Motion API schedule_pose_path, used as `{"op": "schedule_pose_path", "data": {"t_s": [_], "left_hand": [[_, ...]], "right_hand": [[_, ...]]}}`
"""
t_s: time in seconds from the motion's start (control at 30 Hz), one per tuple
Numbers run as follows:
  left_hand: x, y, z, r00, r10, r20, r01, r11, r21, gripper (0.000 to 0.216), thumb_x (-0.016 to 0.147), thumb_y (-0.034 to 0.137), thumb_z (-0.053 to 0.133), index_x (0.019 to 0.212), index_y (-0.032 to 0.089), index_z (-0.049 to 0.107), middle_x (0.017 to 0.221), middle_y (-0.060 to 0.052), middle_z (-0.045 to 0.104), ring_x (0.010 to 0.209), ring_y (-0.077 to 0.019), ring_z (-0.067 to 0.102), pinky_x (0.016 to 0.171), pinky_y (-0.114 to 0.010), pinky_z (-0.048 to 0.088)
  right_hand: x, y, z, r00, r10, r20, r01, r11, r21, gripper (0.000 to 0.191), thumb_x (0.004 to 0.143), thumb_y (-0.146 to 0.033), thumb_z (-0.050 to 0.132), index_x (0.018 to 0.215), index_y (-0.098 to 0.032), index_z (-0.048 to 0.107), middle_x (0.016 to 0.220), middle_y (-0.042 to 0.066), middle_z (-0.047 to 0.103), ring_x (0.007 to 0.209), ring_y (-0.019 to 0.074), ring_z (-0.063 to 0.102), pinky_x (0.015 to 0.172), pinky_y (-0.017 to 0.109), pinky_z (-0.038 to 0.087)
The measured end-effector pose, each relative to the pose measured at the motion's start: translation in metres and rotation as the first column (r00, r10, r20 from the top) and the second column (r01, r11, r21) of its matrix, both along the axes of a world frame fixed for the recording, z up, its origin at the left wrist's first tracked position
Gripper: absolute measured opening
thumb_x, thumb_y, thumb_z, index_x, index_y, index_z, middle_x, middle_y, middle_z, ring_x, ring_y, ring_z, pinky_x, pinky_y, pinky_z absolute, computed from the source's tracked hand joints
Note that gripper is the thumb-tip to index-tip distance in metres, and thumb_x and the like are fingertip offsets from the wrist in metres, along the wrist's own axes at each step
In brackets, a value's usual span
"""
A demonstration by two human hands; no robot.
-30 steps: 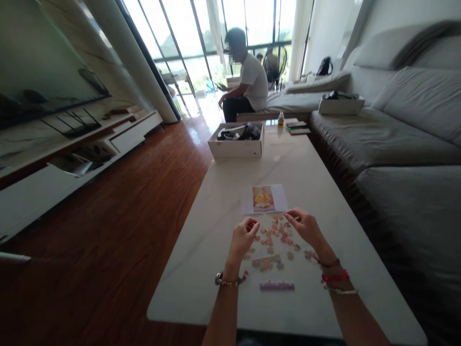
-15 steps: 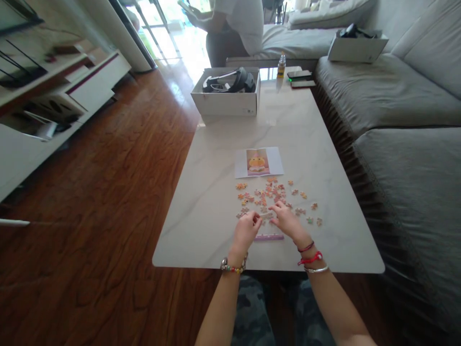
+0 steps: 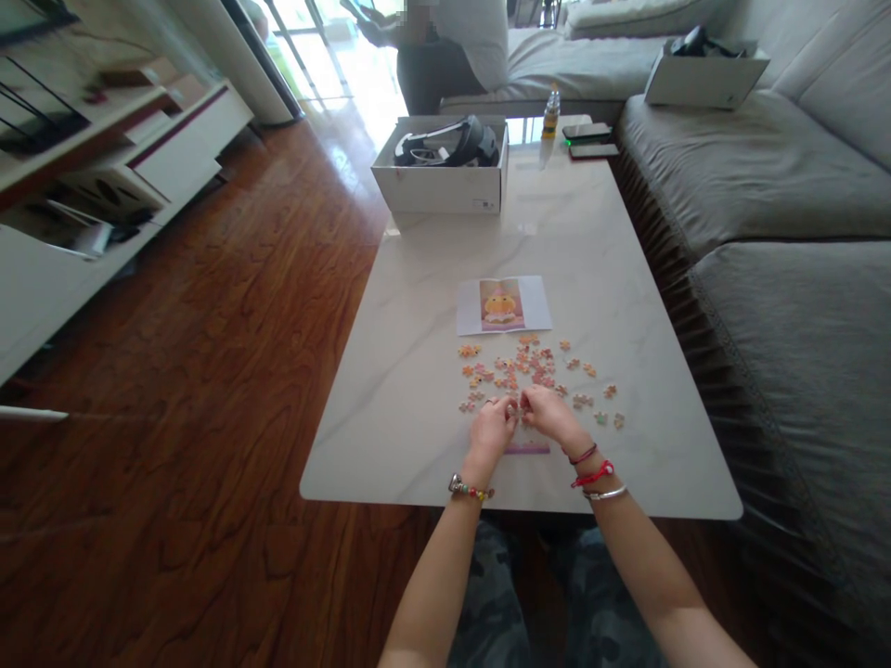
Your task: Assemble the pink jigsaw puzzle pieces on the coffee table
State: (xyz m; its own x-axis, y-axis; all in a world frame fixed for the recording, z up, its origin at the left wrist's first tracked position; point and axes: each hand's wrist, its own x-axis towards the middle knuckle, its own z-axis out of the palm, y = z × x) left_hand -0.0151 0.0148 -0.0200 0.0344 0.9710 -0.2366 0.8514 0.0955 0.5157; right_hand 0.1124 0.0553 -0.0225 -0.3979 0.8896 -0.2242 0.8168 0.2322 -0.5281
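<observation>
My left hand [image 3: 493, 427] is closed in a pinch on small jigsaw puzzle pieces above the table, the pieces mostly hidden by the fingers. Close against it, my right hand [image 3: 549, 414] has its fingertips pinched at the same spot. A joined purple strip of puzzle [image 3: 527, 448] lies flat just below the hands, partly covered by the left one. Beyond the fingers spreads a loose heap of orange and pink puzzle pieces [image 3: 543, 366]. A paper sheet with a printed picture [image 3: 502, 304] of a yellow figure lies behind the heap.
A white box [image 3: 445, 190] holding a dark headset stands at the table's [image 3: 390, 390] far left. A small bottle [image 3: 550, 113] and dark flat devices [image 3: 588, 139] are at the far end. A grey sofa [image 3: 794, 325] runs along the right. Another person [image 3: 445, 56] sits beyond.
My hands have come together, the left shifting right and the right closing its fingers to a pinch. The view has tilted slightly.
</observation>
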Motion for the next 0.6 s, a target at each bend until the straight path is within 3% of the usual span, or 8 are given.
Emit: {"op": "schedule_pose_path", "data": {"t_s": [0.1, 0.17, 0.33, 0.47, 0.6], "left_hand": [[-0.005, 0.004, -0.002, 0.994, -0.002, 0.112, 0.003, 1.000, -0.014, 0.019, 0.073, 0.022, 0.054, 0.091, 0.022, 0.061, 0.081, -0.003, 0.060, 0.070, -0.0131, 0.056, 0.066, -0.024, 0.042], [-0.013, 0.007, -0.002, 0.961, -0.010, 0.278, 0.028, 0.998, -0.063, 0.023, 0.071, 0.021, 0.057, 0.093, 0.020, 0.060, 0.077, -0.002, 0.060, 0.068, -0.0124, 0.056, 0.065, -0.023, 0.043], [-0.031, 0.008, 0.007, 0.735, 0.129, 0.666, -0.003, 0.983, -0.186, 0.029, 0.077, 0.030, 0.051, 0.101, 0.015, 0.057, 0.084, -0.006, 0.064, 0.070, -0.0119, 0.060, 0.064, -0.023, 0.047], [-0.026, 0.000, 0.016, 0.652, 0.114, 0.749, 0.052, 0.980, -0.194, 0.024, 0.071, 0.033, 0.059, 0.087, 0.015, 0.060, 0.082, -0.005, 0.064, 0.070, -0.0122, 0.061, 0.063, -0.023, 0.047], [-0.023, -0.005, 0.017, 0.633, 0.162, 0.757, 0.055, 0.966, -0.253, 0.018, 0.070, 0.030, 0.058, 0.078, 0.014, 0.060, 0.068, -0.002, 0.062, 0.061, -0.0109, 0.059, 0.052, -0.019, 0.042]], "right_hand": [[0.001, 0.000, -0.001, 0.994, -0.036, -0.108, 0.032, 0.999, -0.037, 0.014, 0.063, -0.004, 0.055, 0.070, -0.016, 0.057, 0.068, 0.003, 0.061, 0.065, 0.0140, 0.055, 0.060, 0.023, 0.039], [0.005, -0.001, 0.000, 0.969, -0.108, -0.221, 0.095, 0.993, -0.070, 0.013, 0.063, -0.007, 0.056, 0.071, -0.016, 0.058, 0.067, 0.002, 0.062, 0.063, 0.0133, 0.056, 0.059, 0.023, 0.040], [0.015, -0.011, 0.010, 0.787, -0.326, -0.524, 0.193, 0.936, -0.293, 0.010, 0.065, -0.024, 0.060, 0.071, -0.016, 0.060, 0.063, 0.002, 0.062, 0.055, 0.0125, 0.055, 0.052, 0.024, 0.042], [0.010, -0.018, 0.020, 0.637, -0.431, -0.639, 0.173, 0.888, -0.427, 0.019, 0.062, -0.032, 0.063, 0.071, -0.016, 0.061, 0.061, 0.001, 0.062, 0.055, 0.0123, 0.055, 0.047, 0.023, 0.041], [0.009, -0.019, 0.022, 0.536, -0.541, -0.649, 0.164, 0.820, -0.548, 0.021, 0.059, -0.033, 0.066, 0.069, -0.016, 0.061, 0.058, 0.000, 0.059, 0.052, 0.0108, 0.054, 0.045, 0.022, 0.040]]}}
